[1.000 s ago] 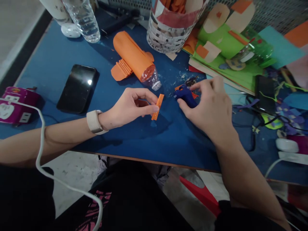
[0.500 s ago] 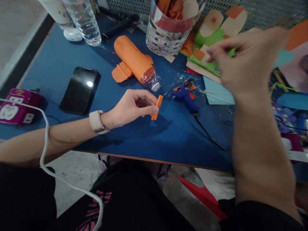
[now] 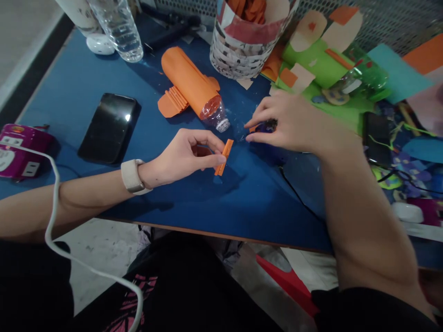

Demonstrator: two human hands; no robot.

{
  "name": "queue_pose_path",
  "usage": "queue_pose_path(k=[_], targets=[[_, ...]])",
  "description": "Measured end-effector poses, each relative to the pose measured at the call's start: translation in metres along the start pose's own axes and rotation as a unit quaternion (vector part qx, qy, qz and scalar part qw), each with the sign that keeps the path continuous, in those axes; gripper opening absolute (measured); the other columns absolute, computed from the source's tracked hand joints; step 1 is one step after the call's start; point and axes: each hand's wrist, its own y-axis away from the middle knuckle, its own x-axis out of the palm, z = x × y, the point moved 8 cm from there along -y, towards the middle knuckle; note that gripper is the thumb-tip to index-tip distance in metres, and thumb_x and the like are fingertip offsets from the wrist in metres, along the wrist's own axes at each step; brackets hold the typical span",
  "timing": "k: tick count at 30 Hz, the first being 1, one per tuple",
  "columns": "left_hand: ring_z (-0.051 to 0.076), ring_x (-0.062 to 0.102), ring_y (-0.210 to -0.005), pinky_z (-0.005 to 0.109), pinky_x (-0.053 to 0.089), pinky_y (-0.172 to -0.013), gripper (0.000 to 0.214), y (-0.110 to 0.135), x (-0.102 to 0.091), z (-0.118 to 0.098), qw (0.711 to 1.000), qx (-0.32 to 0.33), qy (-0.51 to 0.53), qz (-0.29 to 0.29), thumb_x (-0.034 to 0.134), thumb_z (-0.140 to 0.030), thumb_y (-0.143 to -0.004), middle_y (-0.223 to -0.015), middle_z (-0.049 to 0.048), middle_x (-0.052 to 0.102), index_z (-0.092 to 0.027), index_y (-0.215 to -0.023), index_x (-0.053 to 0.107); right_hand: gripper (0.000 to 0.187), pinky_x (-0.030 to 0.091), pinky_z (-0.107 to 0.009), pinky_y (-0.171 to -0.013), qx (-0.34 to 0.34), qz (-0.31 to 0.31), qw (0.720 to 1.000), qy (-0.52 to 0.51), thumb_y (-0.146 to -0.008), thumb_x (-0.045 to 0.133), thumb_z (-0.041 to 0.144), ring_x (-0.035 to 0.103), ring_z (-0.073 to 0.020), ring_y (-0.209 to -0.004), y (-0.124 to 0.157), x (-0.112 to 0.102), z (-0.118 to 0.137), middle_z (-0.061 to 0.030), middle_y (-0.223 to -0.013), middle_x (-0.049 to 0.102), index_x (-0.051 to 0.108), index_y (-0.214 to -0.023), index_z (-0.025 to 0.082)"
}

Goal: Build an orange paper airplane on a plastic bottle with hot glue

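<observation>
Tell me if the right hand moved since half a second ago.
Yes. The right hand came down-left from the green paper to the glue gun near the bottle.

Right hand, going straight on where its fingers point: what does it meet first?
Likely the capped neck of the orange-wrapped bottle, just left of the right hand; the orange paper strip sits lower. Depth unclear.

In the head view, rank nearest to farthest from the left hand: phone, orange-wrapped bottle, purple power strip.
1. orange-wrapped bottle, just beyond the left hand holding the orange strip
2. phone, to its left
3. purple power strip, far left edge
</observation>
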Motion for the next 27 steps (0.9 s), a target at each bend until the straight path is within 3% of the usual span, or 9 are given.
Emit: queue_pose_path(k=[4,7,12,15,18,21,27], targets=[[0.016,0.083,-0.081,0.025,0.069,-0.07,0.044,0.0,0.0,0.0,1.0,-0.003,-0.002,-0.002,0.11,-0.054,-0.092,-0.099,0.0095,0.09,-0.017,-0.096,0.087,0.026,0.056,-0.059,-0.105,-0.002,0.015,0.999,0.038,-0.114,0.079,0.049,0.073,-0.0436,-0.125,-0.004,0.022,-0.001,-0.0132,-0.121,0.088,0.098,-0.112,0.031],[0.016,0.082,-0.08,0.025,0.069,-0.069,0.043,0.0,0.0,0.0,1.0,-0.005,0.001,-0.001,0.109,-0.054,-0.092,-0.099,0.0096,0.09,-0.017,-0.097,0.087,0.027,0.055,-0.058,-0.105,0.016,0.023,0.996,0.082,-0.115,0.074,0.04,0.071,-0.0439,-0.125,-0.006,0.026,0.015,-0.0156,-0.115,0.087,0.096,-0.108,0.027],[0.017,0.082,-0.079,0.024,0.066,-0.063,0.044,0.0,0.0,0.0,1.0,-0.006,-0.001,-0.003,0.109,-0.055,-0.091,-0.099,0.0098,0.09,-0.017,-0.097,0.087,0.033,0.056,-0.059,-0.101,0.081,0.091,0.973,0.198,-0.114,0.059,0.019,0.069,-0.05,-0.134,-0.007,0.032,0.045,-0.0209,-0.117,0.084,0.088,-0.099,0.018],[0.017,0.083,-0.081,0.024,0.067,-0.064,0.044,0.001,0.0,0.0,1.0,-0.006,-0.005,-0.004,0.109,-0.055,-0.091,-0.1,0.0101,0.09,-0.017,-0.098,0.087,0.034,0.055,-0.059,-0.104,0.076,0.098,0.969,0.215,-0.117,0.05,0.018,0.069,-0.0488,-0.136,-0.008,0.035,0.052,-0.0224,-0.125,0.081,0.084,-0.111,0.016],[0.018,0.084,-0.083,0.025,0.068,-0.067,0.045,0.001,-0.001,0.0,1.0,-0.009,-0.004,-0.006,0.11,-0.055,-0.091,-0.1,0.0101,0.09,-0.017,-0.098,0.087,0.036,0.054,-0.056,-0.106,0.08,0.063,0.979,0.174,-0.121,0.043,0.022,0.071,-0.045,-0.131,-0.008,0.028,0.042,-0.022,-0.132,0.079,0.079,-0.124,0.016],[0.016,0.082,-0.08,0.024,0.066,-0.064,0.045,0.0,0.0,0.0,1.0,-0.009,0.002,-0.004,0.11,-0.055,-0.091,-0.099,0.0096,0.089,-0.017,-0.097,0.087,0.034,0.053,-0.053,-0.106,0.097,0.021,0.985,0.139,-0.122,0.041,0.025,0.072,-0.0411,-0.124,-0.007,0.013,0.026,-0.0203,-0.125,0.079,0.075,-0.123,0.018],[0.015,0.079,-0.073,0.025,0.062,-0.06,0.044,0.0,0.0,-0.001,1.0,-0.004,0.001,0.001,0.11,-0.055,-0.091,-0.094,0.0097,0.088,-0.018,-0.095,0.086,0.037,0.048,-0.048,-0.09,0.213,-0.012,0.969,0.122,-0.125,0.045,0.036,0.071,-0.0334,-0.102,0.01,-0.022,-0.019,-0.0187,-0.107,0.079,0.062,-0.093,0.027]])
